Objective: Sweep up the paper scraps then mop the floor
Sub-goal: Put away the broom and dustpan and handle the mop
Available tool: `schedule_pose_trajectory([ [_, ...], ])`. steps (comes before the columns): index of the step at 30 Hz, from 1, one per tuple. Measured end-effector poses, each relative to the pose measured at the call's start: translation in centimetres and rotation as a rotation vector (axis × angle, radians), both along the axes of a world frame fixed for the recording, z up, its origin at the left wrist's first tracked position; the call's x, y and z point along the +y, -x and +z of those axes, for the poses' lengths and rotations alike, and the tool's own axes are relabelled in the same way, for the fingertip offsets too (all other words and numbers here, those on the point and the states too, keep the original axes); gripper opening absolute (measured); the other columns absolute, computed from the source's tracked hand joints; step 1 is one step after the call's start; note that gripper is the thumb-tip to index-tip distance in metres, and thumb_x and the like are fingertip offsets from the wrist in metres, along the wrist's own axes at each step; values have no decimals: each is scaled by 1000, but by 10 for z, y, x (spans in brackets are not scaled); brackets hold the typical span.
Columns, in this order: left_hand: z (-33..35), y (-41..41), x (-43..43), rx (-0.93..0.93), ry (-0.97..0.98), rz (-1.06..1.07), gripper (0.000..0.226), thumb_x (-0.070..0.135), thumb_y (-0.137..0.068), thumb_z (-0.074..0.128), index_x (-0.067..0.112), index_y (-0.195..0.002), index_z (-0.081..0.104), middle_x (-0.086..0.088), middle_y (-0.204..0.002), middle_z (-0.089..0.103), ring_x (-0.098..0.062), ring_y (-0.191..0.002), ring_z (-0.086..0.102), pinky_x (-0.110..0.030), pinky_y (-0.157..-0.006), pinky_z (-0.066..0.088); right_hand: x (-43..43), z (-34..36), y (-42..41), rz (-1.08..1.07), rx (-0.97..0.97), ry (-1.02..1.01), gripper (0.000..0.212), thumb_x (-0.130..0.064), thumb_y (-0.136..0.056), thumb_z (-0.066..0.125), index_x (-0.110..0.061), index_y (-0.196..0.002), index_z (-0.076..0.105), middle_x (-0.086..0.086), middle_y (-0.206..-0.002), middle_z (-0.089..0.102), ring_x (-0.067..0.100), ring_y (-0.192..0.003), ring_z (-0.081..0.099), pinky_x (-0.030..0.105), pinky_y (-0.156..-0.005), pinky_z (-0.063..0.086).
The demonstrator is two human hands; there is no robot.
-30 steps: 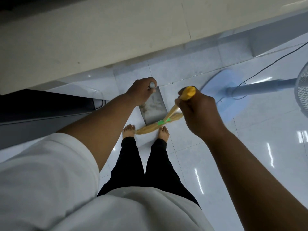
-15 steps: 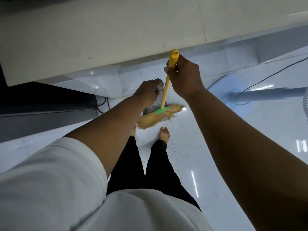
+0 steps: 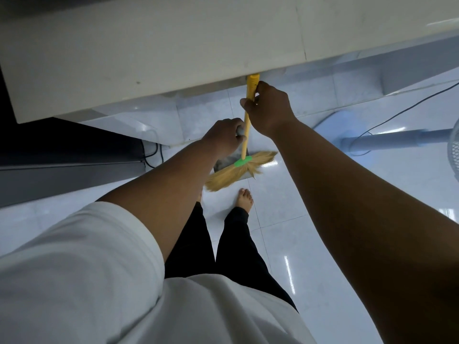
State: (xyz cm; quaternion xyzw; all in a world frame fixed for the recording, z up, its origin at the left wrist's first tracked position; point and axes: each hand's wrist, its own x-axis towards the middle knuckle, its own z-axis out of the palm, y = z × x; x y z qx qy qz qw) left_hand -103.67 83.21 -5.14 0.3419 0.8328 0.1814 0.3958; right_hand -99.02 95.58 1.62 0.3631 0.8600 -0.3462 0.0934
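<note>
me: my right hand (image 3: 269, 108) grips the yellow broom (image 3: 243, 162) high on its stick | my left hand (image 3: 223, 137) holds the grey dustpan (image 3: 224, 165) handle | soft bristles (image 3: 231, 177) sit over the dustpan on the floor (image 3: 285, 194) | broom seems light, stick stiff, so a high grip works | no scraps seen

dustpan (image 3: 224, 163) mostly hidden behind broom (image 3: 232, 177); fan (image 3: 387, 141) cut off right

There is one broom (image 3: 246, 142) and one dustpan (image 3: 224, 163) just behind its bristles. Two hands: left hand (image 3: 223, 137), right hand (image 3: 270, 108). One bare foot (image 3: 244, 199) shows below the broom, and one fan (image 3: 387, 140) stands to its right.
</note>
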Motion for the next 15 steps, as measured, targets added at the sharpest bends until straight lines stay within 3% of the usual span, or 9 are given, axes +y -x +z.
schedule_pose_trajectory([
  [5, 18, 0, -8, -43, 6, 23, 34, 31, -96, 62, 16, -126, 58, -3, -121, 66, -21, -103, 62, -24, -80, 39, -13, 8, -31, -70, -42, -15, 46, -36, -93, 60, -13, -132, 53, 7, -115, 67, 19, -104, 63, 15, -79, 34],
  [10, 51, 9, -25, -49, 48, 56, 61, 48, -95, 57, 19, -147, 42, -8, -149, 48, -28, -130, 51, -36, -103, 44, -30, 27, -59, -127, -63, -20, 47, -39, -93, 60, -14, -131, 54, 8, -118, 67, 20, -104, 64, 18, -81, 37],
  [15, 96, 19, -52, 1, 30, 64, 59, 43, -98, 55, 21, -150, 38, -7, -151, 45, -26, -132, 48, -34, -106, 40, -46, 67, -62, -95, -12, -94, 44, -36, -94, 58, -14, -132, 55, 9, -123, 65, 24, -109, 62, 26, -91, 43],
])
